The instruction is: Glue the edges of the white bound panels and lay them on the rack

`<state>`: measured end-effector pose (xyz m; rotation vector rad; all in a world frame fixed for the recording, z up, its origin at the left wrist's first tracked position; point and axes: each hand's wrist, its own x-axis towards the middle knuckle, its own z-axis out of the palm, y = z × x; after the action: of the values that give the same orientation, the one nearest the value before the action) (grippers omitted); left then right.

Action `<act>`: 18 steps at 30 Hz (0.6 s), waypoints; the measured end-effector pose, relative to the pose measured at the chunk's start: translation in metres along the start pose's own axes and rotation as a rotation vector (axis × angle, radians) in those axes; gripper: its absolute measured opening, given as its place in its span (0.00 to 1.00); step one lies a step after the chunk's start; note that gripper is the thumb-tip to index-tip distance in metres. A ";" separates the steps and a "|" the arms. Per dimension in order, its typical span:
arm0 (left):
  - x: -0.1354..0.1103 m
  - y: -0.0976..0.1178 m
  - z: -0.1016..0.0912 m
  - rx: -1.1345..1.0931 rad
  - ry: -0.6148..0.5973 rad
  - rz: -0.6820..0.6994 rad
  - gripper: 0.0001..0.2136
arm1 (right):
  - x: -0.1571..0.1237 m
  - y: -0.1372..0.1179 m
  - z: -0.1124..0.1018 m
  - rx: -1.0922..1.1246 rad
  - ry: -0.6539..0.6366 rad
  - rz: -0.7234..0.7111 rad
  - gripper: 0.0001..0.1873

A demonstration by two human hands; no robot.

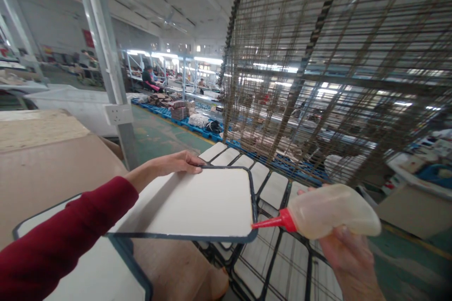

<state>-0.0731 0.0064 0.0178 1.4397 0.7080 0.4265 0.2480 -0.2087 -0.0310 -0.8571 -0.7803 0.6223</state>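
My left hand [178, 162], in a red sleeve, grips the far edge of a white flat panel with a dark border [205, 202], holding it level over the table. My right hand [348, 256] is wrapped round a translucent squeeze bottle with a red nozzle [328, 211]. The nozzle tip touches the panel's near right corner. A second white panel with a dark border [95, 273] lies below on the brown table.
A tall wire drying rack [328, 70] stands ahead and to the right, with white panels on a lowered shelf [243, 162]. A grey pillar with a socket [118, 113] rises on the left. Brown board [52, 169] covers the table. People work at distant benches.
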 end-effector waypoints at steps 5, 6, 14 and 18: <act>0.002 -0.006 -0.006 0.144 -0.148 0.057 0.17 | 0.002 -0.003 0.007 0.022 0.051 -0.098 0.37; 0.002 -0.007 -0.006 0.148 -0.140 0.060 0.18 | 0.002 -0.002 0.007 0.028 0.051 -0.119 0.37; 0.001 -0.022 -0.008 0.082 -0.073 0.068 0.18 | -0.001 0.009 0.005 0.070 0.092 -0.216 0.35; 0.003 -0.030 -0.008 0.034 -0.027 0.057 0.18 | -0.003 0.014 0.007 0.029 0.143 -0.288 0.30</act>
<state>-0.0810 0.0110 -0.0123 1.4983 0.6566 0.4403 0.2381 -0.2009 -0.0408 -0.7372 -0.7458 0.3134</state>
